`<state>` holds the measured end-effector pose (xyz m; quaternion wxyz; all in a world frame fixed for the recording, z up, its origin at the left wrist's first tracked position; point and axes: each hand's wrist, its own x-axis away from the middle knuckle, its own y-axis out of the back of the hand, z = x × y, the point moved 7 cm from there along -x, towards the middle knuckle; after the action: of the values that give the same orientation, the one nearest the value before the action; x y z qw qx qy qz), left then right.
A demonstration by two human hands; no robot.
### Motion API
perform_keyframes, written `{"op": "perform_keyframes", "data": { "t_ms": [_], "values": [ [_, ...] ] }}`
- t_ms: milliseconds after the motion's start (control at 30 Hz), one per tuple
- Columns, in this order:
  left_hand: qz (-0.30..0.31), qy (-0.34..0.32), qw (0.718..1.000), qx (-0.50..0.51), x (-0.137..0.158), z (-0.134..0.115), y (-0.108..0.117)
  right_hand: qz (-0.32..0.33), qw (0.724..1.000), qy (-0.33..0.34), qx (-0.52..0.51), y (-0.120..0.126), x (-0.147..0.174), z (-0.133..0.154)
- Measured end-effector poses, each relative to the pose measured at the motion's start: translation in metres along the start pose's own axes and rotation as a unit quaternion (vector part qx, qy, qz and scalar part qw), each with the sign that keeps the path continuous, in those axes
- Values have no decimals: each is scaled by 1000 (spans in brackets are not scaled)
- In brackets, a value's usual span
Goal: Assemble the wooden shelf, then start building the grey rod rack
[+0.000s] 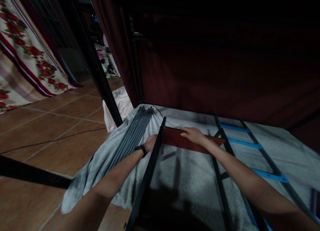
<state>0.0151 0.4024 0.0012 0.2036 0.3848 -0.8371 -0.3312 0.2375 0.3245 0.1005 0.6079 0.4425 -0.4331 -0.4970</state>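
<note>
A reddish-brown board (172, 139) spans between the black bars of a metal frame (149, 171) lying on a grey blanket (185, 171). My right hand (193, 135) is closed over the board's upper edge near its middle. On the left, my left hand (150, 142), with a dark band (141, 150) at its wrist, is against the frame's left bar where the board ends. That bar hides its fingers, so its grip cannot be made out. Several grey tubes (127, 137) lie side by side just left of this hand.
Right of the board lies a dark ladder-like frame with blue crosspieces (246, 143). A black post (100, 74) rises at the left edge of the bedding. Dark red cloth (200, 77) hangs behind. A cable (57, 138) crosses the tiled floor (62, 114), near a flowered curtain (32, 57).
</note>
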Motion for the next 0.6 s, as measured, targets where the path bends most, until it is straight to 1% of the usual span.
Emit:
{"op": "perform_keyframes", "data": {
  "t_ms": [167,267,367,500,600],
  "values": [
    [2,17,1000,-22,-3,6,-1,-4,1000,7,-13,2,2,1],
    [-11,27,999,-39,-4,9,-1,-1,1000,8,-11,1,1,1],
    [-17,20,999,-48,-3,8,0,-2,1000,3,-7,1,1,0],
    [1,8,999,-48,-2,4,2,-7,1000,12,-13,2,1,0],
    [3,6,999,-54,0,2,3,-9,1000,13,-18,2,2,1]
  ]
}}
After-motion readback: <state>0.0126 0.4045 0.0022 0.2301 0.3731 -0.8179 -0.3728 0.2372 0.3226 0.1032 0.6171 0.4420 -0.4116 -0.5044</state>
